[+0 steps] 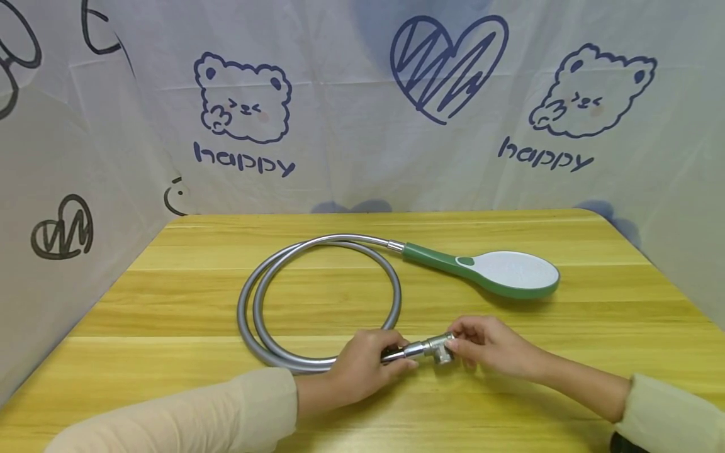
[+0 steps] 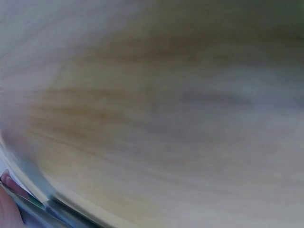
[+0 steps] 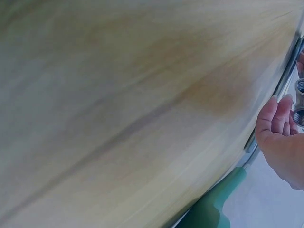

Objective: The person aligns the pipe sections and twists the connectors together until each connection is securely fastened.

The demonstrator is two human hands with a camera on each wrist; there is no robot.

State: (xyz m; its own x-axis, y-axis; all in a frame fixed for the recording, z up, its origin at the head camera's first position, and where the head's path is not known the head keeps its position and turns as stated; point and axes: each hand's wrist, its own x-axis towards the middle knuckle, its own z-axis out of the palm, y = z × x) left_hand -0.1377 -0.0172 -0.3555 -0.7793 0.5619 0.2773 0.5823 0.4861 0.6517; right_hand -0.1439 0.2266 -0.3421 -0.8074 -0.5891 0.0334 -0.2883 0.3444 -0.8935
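In the head view, my left hand [image 1: 359,368] grips the metal end of a grey shower hose [image 1: 397,292] near the table's front. A chrome T-shaped pipe fitting [image 1: 440,346] meets that end, its side outlet facing down. My right hand [image 1: 498,349] pinches the fitting's far end between thumb and fingers. Threaded openings of the fitting [image 3: 299,116] show at the edge of the right wrist view. How far the hose end and fitting are joined cannot be told. The left wrist view catches only a bit of my left hand [image 2: 8,209] and the hose [image 2: 61,213].
Behind my hands the hose lies in loops on the wooden table [image 1: 170,283]. It runs to a green and white shower head [image 1: 515,274], lying face up at the right. A white cloth [image 1: 340,126] with drawings hangs behind the table and along its sides.
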